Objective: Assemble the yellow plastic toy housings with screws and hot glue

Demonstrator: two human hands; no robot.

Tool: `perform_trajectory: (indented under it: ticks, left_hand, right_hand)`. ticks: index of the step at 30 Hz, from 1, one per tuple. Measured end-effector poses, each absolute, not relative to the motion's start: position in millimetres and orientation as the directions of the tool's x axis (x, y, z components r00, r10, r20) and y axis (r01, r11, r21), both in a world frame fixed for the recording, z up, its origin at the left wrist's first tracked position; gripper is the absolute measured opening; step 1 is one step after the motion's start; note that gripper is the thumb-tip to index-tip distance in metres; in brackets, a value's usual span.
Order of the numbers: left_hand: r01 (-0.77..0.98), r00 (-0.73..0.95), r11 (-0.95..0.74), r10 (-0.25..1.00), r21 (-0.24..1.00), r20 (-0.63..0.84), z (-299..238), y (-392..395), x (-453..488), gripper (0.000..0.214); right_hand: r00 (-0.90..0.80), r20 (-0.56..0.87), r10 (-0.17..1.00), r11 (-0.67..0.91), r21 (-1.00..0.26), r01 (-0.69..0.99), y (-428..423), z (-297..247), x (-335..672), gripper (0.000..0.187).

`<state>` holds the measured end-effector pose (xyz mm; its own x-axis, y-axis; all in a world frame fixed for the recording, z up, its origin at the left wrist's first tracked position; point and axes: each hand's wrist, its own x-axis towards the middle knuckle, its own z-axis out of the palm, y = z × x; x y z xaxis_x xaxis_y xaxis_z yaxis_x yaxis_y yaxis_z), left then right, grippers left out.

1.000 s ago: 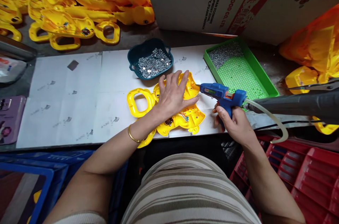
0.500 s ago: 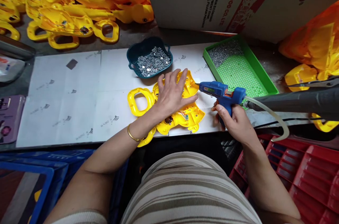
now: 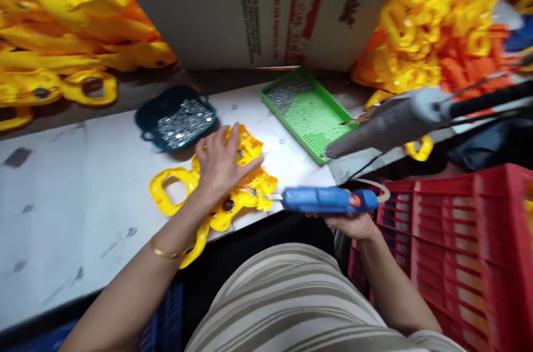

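My right hand (image 3: 347, 224) is wrapped round a blue hot glue gun (image 3: 322, 199), held nearly level with its nozzle pointing left. The nozzle tip is at the right edge of the nearer yellow plastic shell half (image 3: 245, 199), but blur hides whether they touch. Small wires and a round dark part show in that shell. My left hand (image 3: 220, 166) lies with spread fingers over the farther yellow shell half (image 3: 249, 145), its thumb stretched to the right. Each half has a looped end, and the farther loop (image 3: 156, 191) sticks out left of my wrist.
A dark teal bowl of small metal parts (image 3: 144, 119) and a green tray of screws (image 3: 308, 144) stand behind the shells. A grey tube (image 3: 375, 124) juts in from the right. Yellow parts (image 3: 83, 2) are heaped at the back left, and a red crate (image 3: 449, 252) stands at right.
The glue gun has come down and nearer my body, from the farther shell half to the nearer one, and rolled over. My view has swung right; my left hand stays on the shell.
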<state>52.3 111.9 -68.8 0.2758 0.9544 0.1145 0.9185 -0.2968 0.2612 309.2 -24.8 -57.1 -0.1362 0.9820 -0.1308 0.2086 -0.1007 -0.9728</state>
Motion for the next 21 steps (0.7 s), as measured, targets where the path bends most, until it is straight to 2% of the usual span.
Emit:
perform_trajectory:
  ticks: [3, 5, 6, 8, 10, 12, 21]
  left_hand:
    - [0.93, 0.278, -0.294, 0.955, 0.222, 0.099, -63, 115, 55, 0.082]
    - [0.94, 0.283, -0.291, 0.957, 0.179, 0.067, -58, 115, 57, 0.081]
    - [0.944, 0.284, -0.289, 0.957, 0.157, 0.049, -55, 115, 58, 0.08]
    - [0.953, 0.276, -0.276, 0.961, 0.122, 0.021, -51, 114, 60, 0.078]
    - [0.96, 0.261, -0.26, 0.965, 0.104, 0.004, -48, 113, 61, 0.078]
    - [0.965, 0.247, -0.245, 0.969, 0.092, -0.01, -45, 112, 62, 0.077]
    - [0.973, 0.224, -0.221, 0.974, 0.068, -0.034, -39, 110, 66, 0.075]
  right_hand:
    - [0.126, -0.072, 0.989, -0.102, -0.963, 0.249, -61, -64, 333, 0.05]
    - [0.323, -0.015, 0.946, -0.079, -0.979, 0.187, -75, -70, 345, 0.063]
    - [0.426, -0.006, 0.905, -0.041, -0.996, 0.074, -77, -73, 350, 0.061]
    - [0.587, -0.102, 0.803, 0.069, -0.962, -0.263, -73, -78, 362, 0.043]
    - [0.61, -0.254, 0.75, 0.142, -0.839, -0.525, -61, -83, 375, 0.038]
    - [0.58, -0.319, 0.75, 0.123, -0.794, -0.595, -45, -87, 386, 0.038]
    - [0.556, -0.372, 0.743, -0.046, -0.858, -0.512, 10, -86, 409, 0.03]
